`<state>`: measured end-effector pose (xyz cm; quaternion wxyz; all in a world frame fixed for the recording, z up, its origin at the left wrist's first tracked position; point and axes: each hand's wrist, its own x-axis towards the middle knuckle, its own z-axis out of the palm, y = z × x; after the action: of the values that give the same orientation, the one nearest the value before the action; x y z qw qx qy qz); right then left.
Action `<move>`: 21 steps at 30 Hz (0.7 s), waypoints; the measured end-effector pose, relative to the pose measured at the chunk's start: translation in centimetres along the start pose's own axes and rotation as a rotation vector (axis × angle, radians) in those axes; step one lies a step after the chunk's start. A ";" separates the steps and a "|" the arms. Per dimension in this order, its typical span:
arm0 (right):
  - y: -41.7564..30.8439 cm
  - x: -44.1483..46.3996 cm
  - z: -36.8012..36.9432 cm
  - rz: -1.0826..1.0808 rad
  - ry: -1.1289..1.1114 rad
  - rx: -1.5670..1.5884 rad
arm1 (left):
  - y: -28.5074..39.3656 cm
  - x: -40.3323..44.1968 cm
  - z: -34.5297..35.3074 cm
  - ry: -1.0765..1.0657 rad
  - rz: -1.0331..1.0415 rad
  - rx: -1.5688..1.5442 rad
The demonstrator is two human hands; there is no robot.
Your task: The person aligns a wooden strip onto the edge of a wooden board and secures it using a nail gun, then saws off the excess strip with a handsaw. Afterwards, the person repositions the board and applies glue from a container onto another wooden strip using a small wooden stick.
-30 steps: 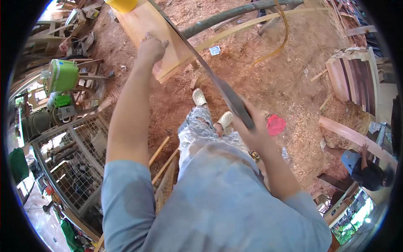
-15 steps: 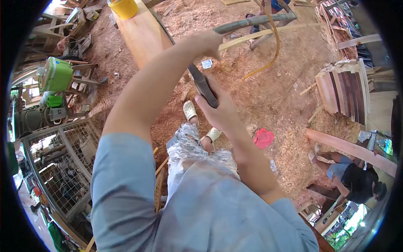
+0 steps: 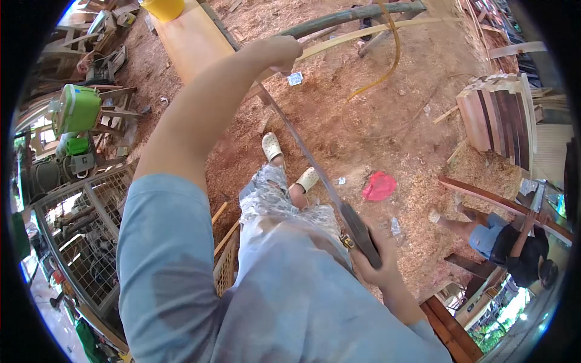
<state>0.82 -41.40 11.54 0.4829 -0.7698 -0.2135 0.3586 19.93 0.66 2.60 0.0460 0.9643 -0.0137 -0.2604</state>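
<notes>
My right hand (image 3: 380, 261) is wrapped around the dark handle of a long, thin tool (image 3: 307, 155), which looks like a saw. Its narrow blade slants up and left to the end of a pale wooden board (image 3: 192, 45). Past the right end of that board is my left hand (image 3: 281, 54), above the blade's far part, with fingers curled in; what they hold, if anything, is hidden. A yellow bucket (image 3: 164, 7) stands on the board at the top edge of the view.
A curved grey pole (image 3: 339, 18) and a yellow hose (image 3: 396, 51) lie ahead. Stacked boards (image 3: 496, 118) are at right, above a person (image 3: 514, 248) touching a long plank (image 3: 478, 195). A red cloth (image 3: 380, 186) lies on the ground; a wire cage (image 3: 78, 242) and green container (image 3: 78, 109) are at left.
My left hand has left the board's face and moved right, closing. My right hand swung up, then came back down and right with the tool. The other person's plank has tilted.
</notes>
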 end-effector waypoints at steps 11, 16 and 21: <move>0.6 7.2 2.9 -0.091 0.059 0.068 | -1.2 0.7 1.9 0.095 0.019 -0.024; 0.8 -1.3 -1.3 -0.014 -0.043 -0.049 | -1.1 1.2 2.0 -0.020 -0.038 -0.026; 1.1 10.4 4.0 -0.131 -0.026 0.076 | -2.7 3.3 3.7 0.006 0.064 0.148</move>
<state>4.60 -32.53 5.82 0.5314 -0.7306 -0.2561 0.3438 20.89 2.88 -2.47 -0.0169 0.9649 -0.0635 -0.2544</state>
